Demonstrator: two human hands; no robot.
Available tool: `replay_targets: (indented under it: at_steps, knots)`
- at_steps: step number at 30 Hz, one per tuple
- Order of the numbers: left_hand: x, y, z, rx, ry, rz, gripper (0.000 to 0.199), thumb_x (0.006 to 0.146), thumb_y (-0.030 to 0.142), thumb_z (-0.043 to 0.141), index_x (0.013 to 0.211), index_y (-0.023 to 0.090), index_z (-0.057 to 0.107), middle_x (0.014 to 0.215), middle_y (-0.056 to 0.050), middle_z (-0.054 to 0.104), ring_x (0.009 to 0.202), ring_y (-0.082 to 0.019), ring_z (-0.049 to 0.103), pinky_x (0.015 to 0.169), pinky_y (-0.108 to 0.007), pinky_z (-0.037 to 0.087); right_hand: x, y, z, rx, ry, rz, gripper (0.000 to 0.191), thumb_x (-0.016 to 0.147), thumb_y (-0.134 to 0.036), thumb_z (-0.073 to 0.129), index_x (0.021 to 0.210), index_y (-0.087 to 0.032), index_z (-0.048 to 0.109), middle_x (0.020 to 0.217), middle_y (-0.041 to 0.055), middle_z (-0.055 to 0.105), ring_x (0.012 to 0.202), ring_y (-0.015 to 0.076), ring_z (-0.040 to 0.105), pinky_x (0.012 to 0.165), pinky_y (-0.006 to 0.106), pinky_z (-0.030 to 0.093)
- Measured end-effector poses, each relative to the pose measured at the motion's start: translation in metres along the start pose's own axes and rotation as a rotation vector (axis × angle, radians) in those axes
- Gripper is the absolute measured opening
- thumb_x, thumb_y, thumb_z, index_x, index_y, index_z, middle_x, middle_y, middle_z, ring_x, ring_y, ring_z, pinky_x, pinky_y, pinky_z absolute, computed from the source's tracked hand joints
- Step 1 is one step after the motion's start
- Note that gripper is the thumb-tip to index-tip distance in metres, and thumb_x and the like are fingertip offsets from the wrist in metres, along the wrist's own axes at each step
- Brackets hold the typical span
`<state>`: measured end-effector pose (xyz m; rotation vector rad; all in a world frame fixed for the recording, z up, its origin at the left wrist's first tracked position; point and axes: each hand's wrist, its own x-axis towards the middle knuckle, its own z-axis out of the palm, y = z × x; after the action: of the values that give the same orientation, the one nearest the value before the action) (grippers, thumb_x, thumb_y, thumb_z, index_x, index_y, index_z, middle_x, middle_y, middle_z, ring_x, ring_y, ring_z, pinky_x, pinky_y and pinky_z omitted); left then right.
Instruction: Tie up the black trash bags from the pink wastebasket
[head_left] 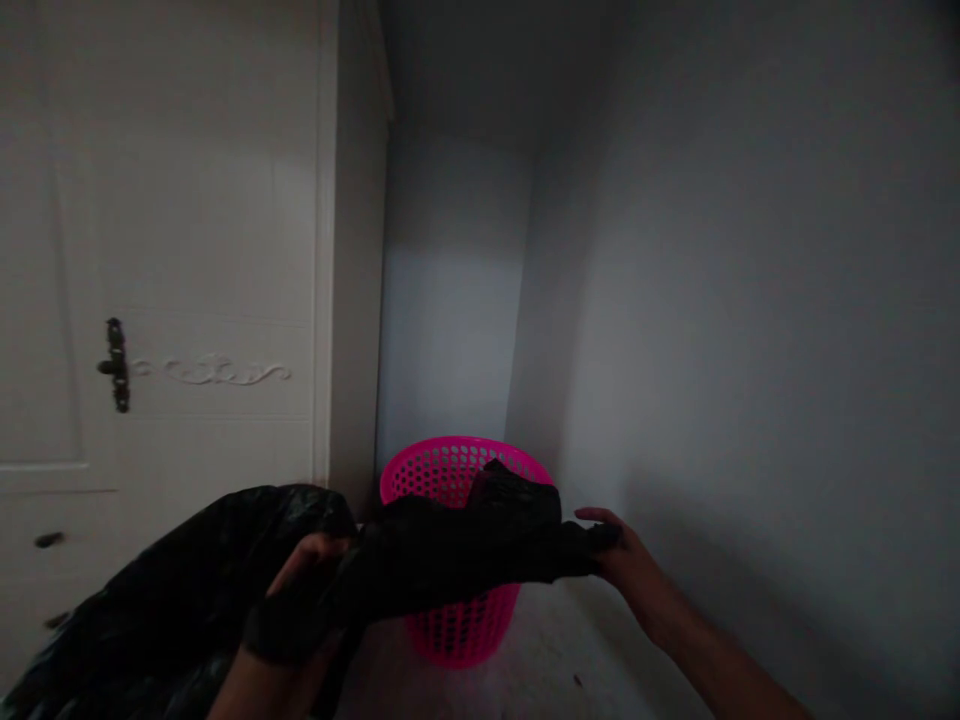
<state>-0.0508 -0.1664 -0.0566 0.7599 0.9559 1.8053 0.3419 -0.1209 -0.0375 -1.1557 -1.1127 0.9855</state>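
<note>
A dark piece of clothing (442, 560), black and matte, stretches between my two hands in front of a pink laundry basket (461, 635). My left hand (311, 560) is closed on its left end, and dark cloth lies across the wrist. My right hand (616, 550) grips the right end, with one finger stretched out above the cloth. A bunched dark part (517, 495) rises at the basket's mouth; whether it belongs to the same garment I cannot tell. Beside my left arm bulges a shiny black plastic bag (187, 550).
A white wardrobe (217, 220) with a dark handle (116, 365) stands on the left. A grey wall (735, 300) runs along the right and meets the back wall behind the basket. The pale floor (547, 660) has a small dark speck on it.
</note>
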Motion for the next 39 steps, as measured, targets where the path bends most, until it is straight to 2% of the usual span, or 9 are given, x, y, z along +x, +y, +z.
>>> replay_targets:
  at_steps: [4, 8, 14, 16, 20, 25, 29, 34, 39]
  knots:
    - [0.014, 0.002, 0.033, -0.144, -0.016, -0.088, 0.053, 0.053, 0.035, 0.088, 0.104, 0.029, 0.073, 0.09, 0.002, 0.08, 0.077, -0.021, 0.075, 0.07, -0.03, 0.063, 0.025, -0.002, 0.012, 0.085, 0.079, 0.1, 0.036, 0.062, -0.027, 0.068, 0.098, -0.022, 0.07, 0.084, 0.0045, 0.077, 0.075, 0.0228, 0.071, 0.07, 0.036, 0.055]
    - [0.023, 0.007, 0.057, 0.005, -0.073, 0.035, 0.045, 0.061, 0.035, 0.083, 0.103, 0.024, 0.072, 0.089, 0.0, 0.078, 0.077, -0.019, 0.072, 0.065, -0.026, 0.058, 0.036, -0.01, 0.024, 0.105, 0.133, 0.113, 0.034, 0.06, -0.024, 0.066, 0.094, -0.021, 0.068, 0.079, 0.0038, 0.074, 0.071, 0.0213, 0.069, 0.067, 0.033, 0.054]
    - [0.021, 0.016, 0.029, 0.194, -0.154, 0.119, 0.066, 0.069, 0.049, 0.083, 0.13, 0.029, 0.068, 0.133, -0.007, 0.074, 0.114, -0.03, 0.071, 0.083, -0.033, 0.062, 0.011, -0.032, -0.004, -0.094, -0.119, -0.044, 0.074, 0.067, -0.036, 0.082, 0.136, -0.026, 0.057, 0.117, 0.0096, 0.073, 0.103, 0.028, 0.074, 0.094, 0.045, 0.058]
    - [0.024, 0.015, 0.011, 0.296, -0.149, 0.299, 0.078, 0.07, 0.045, 0.084, 0.144, 0.034, 0.058, 0.136, -0.007, 0.072, 0.118, -0.034, 0.07, 0.092, -0.042, 0.062, -0.001, -0.038, -0.012, -0.289, -0.123, -0.227, 0.086, 0.069, -0.044, 0.086, 0.146, -0.03, 0.051, 0.143, 0.0137, 0.061, 0.13, 0.0336, 0.063, 0.111, 0.054, 0.05]
    - [0.031, 0.003, -0.019, 0.64, -0.113, 0.978, 0.086, 0.076, 0.027, 0.077, 0.153, 0.052, 0.046, 0.151, -0.001, 0.061, 0.134, -0.039, 0.06, 0.111, -0.061, 0.051, -0.016, -0.031, -0.007, -0.799, -0.113, -0.688, 0.107, 0.068, -0.04, 0.092, 0.161, -0.037, 0.038, 0.17, 0.012, 0.033, 0.157, 0.0405, 0.03, 0.126, 0.065, 0.029]
    - [0.017, 0.0, -0.018, 1.133, -0.36, 1.401, 0.073, 0.077, 0.012, 0.064, 0.144, 0.04, 0.062, 0.153, -0.003, 0.062, 0.141, -0.034, 0.056, 0.12, -0.05, 0.045, -0.008, -0.007, 0.009, -0.959, -0.121, -0.94, 0.087, 0.083, -0.012, 0.063, 0.163, -0.033, 0.035, 0.152, 0.0142, 0.056, 0.138, 0.0365, 0.055, 0.114, 0.059, 0.046]
    - [0.005, 0.013, 0.013, 1.026, -0.364, 1.204, 0.036, 0.081, 0.019, 0.062, 0.113, 0.033, 0.071, 0.125, -0.006, 0.078, 0.117, -0.032, 0.072, 0.098, -0.043, 0.059, 0.005, -0.01, 0.015, -0.741, -0.03, -1.003, 0.066, 0.078, -0.004, 0.048, 0.138, -0.03, 0.061, 0.124, 0.0112, 0.069, 0.116, 0.0308, 0.065, 0.1, 0.051, 0.054]
    - [0.005, 0.055, 0.058, 0.694, 0.04, 0.633, 0.02, 0.088, 0.042, 0.059, 0.103, 0.029, 0.065, 0.09, -0.003, 0.075, 0.082, -0.026, 0.072, 0.069, -0.033, 0.057, 0.01, -0.042, 0.032, -0.346, -0.058, -0.815, 0.042, 0.08, -0.013, 0.052, 0.112, -0.027, 0.074, 0.118, 0.0082, 0.072, 0.111, 0.0283, 0.066, 0.1, 0.045, 0.052]
    - [0.008, 0.079, 0.072, 0.268, -0.139, 0.022, 0.045, 0.075, 0.045, 0.071, 0.117, 0.029, 0.065, 0.082, 0.003, 0.074, 0.069, -0.021, 0.069, 0.055, -0.026, 0.053, 0.009, -0.064, 0.034, -0.128, -0.255, -0.532, 0.032, 0.084, -0.029, 0.054, 0.101, -0.025, 0.08, 0.118, 0.0076, 0.075, 0.111, 0.029, 0.067, 0.098, 0.041, 0.053]
